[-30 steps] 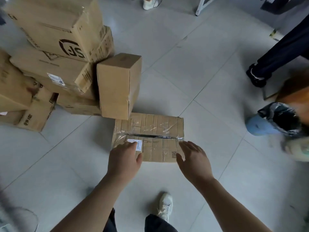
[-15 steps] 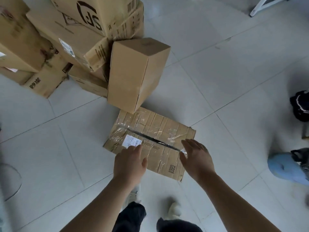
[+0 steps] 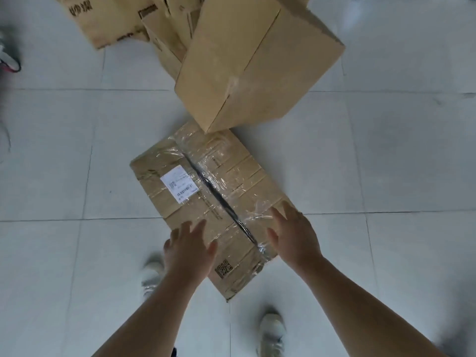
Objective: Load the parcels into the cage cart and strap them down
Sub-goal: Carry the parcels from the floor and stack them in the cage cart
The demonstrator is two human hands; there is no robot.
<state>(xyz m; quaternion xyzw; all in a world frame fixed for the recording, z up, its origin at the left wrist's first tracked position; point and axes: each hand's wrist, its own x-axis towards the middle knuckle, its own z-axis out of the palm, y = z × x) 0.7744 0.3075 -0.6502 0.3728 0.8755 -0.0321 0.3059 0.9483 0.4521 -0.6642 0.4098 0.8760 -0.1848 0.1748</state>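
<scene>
A flat cardboard parcel (image 3: pixel 206 197) wrapped in clear tape, with a white label, lies on the tiled floor right below me. My left hand (image 3: pixel 189 247) hovers over its near left edge with fingers spread. My right hand (image 3: pixel 293 233) is above its near right corner, fingers straight. Neither hand grips it. A taller plain cardboard box (image 3: pixel 252 65) stands just beyond it, its lower corner overlapping the flat parcel's far end. No cage cart or strap is in view.
More cardboard boxes (image 3: pixel 110 19) are piled at the top left behind the tall box. My white shoes (image 3: pixel 271 333) stand on the grey floor tiles (image 3: pixel 386 163) below the parcel. Another person's shoe (image 3: pixel 9 60) shows at the left edge.
The view has tipped down and closer over the flat parcel. Both hands have spread wider apart over its near end. The person and objects at the right have left the view.
</scene>
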